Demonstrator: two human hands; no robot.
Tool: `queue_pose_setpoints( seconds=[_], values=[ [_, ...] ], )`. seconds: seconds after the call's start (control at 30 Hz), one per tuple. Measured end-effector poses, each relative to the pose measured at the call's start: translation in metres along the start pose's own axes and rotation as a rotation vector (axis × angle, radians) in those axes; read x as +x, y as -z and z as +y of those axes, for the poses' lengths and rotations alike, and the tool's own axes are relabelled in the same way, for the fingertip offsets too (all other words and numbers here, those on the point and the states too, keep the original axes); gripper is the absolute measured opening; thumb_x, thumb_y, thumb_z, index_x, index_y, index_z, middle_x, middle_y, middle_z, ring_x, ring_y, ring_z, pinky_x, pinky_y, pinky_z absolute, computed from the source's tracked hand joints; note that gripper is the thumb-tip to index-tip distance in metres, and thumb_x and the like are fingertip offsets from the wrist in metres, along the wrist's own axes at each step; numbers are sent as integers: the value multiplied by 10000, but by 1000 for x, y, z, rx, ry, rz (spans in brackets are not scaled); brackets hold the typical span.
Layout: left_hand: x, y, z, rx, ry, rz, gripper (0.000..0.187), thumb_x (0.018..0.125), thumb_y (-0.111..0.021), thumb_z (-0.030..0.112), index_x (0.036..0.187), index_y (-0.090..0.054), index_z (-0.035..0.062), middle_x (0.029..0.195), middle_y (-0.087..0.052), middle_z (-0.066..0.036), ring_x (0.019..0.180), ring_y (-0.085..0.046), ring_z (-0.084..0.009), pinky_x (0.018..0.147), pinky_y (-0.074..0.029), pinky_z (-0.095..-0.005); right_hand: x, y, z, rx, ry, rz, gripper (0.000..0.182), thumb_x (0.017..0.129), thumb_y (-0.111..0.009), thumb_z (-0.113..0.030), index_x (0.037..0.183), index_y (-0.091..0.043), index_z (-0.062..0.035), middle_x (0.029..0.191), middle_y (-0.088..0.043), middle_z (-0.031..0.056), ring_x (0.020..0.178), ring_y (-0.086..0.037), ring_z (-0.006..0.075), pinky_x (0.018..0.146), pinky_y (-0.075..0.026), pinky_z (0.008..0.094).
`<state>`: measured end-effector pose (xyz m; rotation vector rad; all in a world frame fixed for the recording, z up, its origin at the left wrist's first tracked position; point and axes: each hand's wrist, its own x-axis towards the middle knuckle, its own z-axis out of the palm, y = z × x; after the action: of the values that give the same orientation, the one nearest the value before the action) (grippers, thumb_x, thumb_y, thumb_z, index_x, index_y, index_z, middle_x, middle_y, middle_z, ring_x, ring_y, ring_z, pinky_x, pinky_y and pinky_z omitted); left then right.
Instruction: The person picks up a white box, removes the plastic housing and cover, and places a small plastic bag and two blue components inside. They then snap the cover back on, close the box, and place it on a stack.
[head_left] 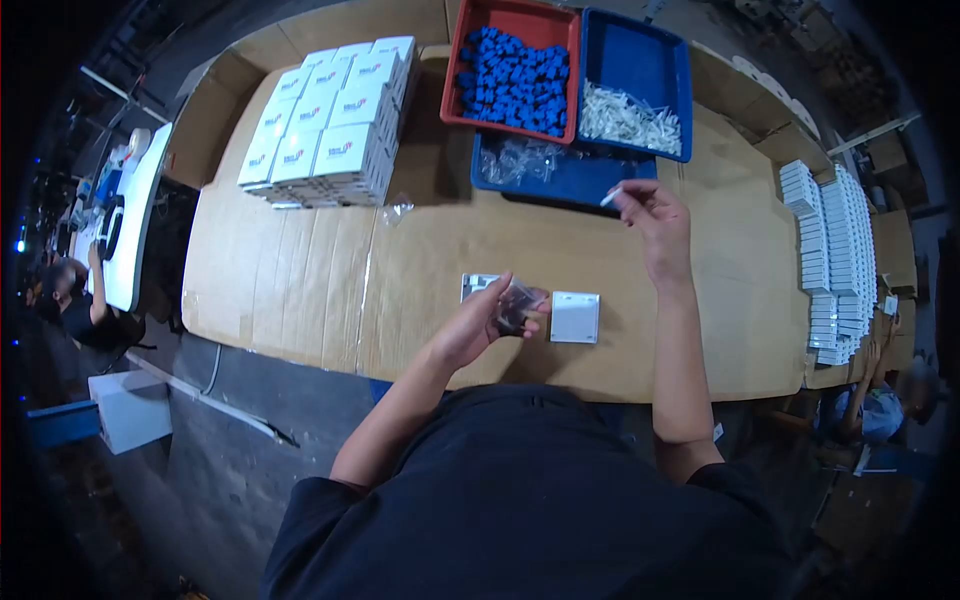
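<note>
My left hand (474, 328) is closed around a small clear plastic bag (518, 304), low over the cardboard-covered table. What the bag contains, if anything, I cannot make out. Beneath that hand lies a partly hidden white box piece (477, 284). Just right of it, a flat white square box part (575, 318) rests on the cardboard. My right hand (662, 228) is raised in front of the trays, pinching a small white stick-like piece (612, 196) between thumb and fingertips. Similar white pieces (630, 122) fill the near part of a blue tray (636, 40).
A red tray (448, 100) holds many blue parts. Below it, a lower blue tray (590, 185) contains clear bags. White printed boxes (330, 150) are stacked at left, with a crumpled clear bag (397, 210) nearby. Tall white stacks (840, 260) stand at right. Other people sit at both sides.
</note>
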<state>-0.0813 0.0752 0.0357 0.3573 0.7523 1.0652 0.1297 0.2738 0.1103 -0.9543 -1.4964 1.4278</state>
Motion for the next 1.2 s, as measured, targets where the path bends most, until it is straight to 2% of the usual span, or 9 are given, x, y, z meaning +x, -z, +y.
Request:
queue_pose_setpoints(
  seconds=[0.2, 0.4, 0.5, 0.6, 0.7, 0.8, 0.9, 1.0, 1.2],
  values=[
    [3, -2, 3, -8, 32, 17, 633, 1142, -323, 486, 1340, -595, -50, 1129, -744, -130, 878, -713, -188, 864, -581, -364, -56, -26, 26, 44, -185, -283, 127, 950, -749, -23, 1073, -730, -1, 966, -750, 50, 913, -693, 96, 801, -549, 249],
    [1, -8, 0, -19, 22, 49, 551, 1138, -384, 458, 1268, -637, -14, 1120, -756, -124, 876, -722, -178, 870, -592, -364, -65, -32, 21, -106, -259, -428, 110, 921, -792, -73, 1014, -771, -19, 888, -731, -14, 777, -610, 30, 692, -480, 218],
    [3, -8, -1, -7, 5, 32, 532, 1134, -403, 458, 1254, -640, -3, 1127, -755, -131, 881, -727, -179, 878, -597, -367, -64, -34, 16, -327, -270, -525, 110, 911, -787, -69, 1011, -777, -25, 887, -726, -16, 757, -606, 38, 675, -466, 217],
    [0, -8, -5, 21, 5, 45, 525, 1132, -413, 454, 1262, -642, 0, 1132, -754, -132, 897, -736, -182, 887, -601, -362, -62, -37, 20, -327, -160, -619, 102, 918, -762, -47, 1018, -781, -34, 958, -725, 0, 784, -611, 61, 679, -473, 236],
    [-3, -9, -7, 46, 14, 78, 514, 1130, -428, 447, 1270, -645, 2, 1132, -752, -127, 917, -744, -183, 895, -603, -354, -63, -41, 23, -138, -211, -687, 81, 930, -724, -27, 993, -773, -18, 1074, -714, 56, 968, -627, 116, 862, -510, 295],
    [-2, -7, -8, 48, 8, 71, 503, 1127, -444, 440, 1275, -645, 3, 1135, -750, -122, 924, -747, -184, 895, -605, -351, -61, -39, 27, -175, -218, -827, 163, 1031, -641, -125, 1097, -747, -19, 1083, -701, 54, 1004, -615, 128, 879, -504, 300],
    [0, -6, -9, 27, 6, 75, 494, 1125, -455, 434, 1275, -644, 3, 1145, -749, -121, 916, -746, -191, 885, -605, -352, -62, -41, 31, -129, -413, -853, 348, 1114, -536, -305, 1248, -684, -21, 1059, -688, 36, 1004, -610, 120, 892, -502, 289],
    [0, -7, -8, 9, 30, 117, 483, 1128, -449, 427, 1278, -638, 8, 1138, -741, -114, 912, -744, -206, 862, -601, -358, -70, -45, 36, -57, -447, -893, 500, 1132, -448, -437, 1342, -618, -17, 1038, -665, 25, 942, -605, 112, 879, -498, 292],
    [1, -6, -5, -71, 45, 134, 463, 1130, -453, 413, 1305, -622, 19, 1076, -730, -87, 899, -741, -225, 830, -589, -379, -67, -51, 33, -91, -303, -853, 511, 1109, -499, -452, 1208, -659, 23, 992, -641, 10, 853, -608, 85, 811, -490, 271]
  ],
)
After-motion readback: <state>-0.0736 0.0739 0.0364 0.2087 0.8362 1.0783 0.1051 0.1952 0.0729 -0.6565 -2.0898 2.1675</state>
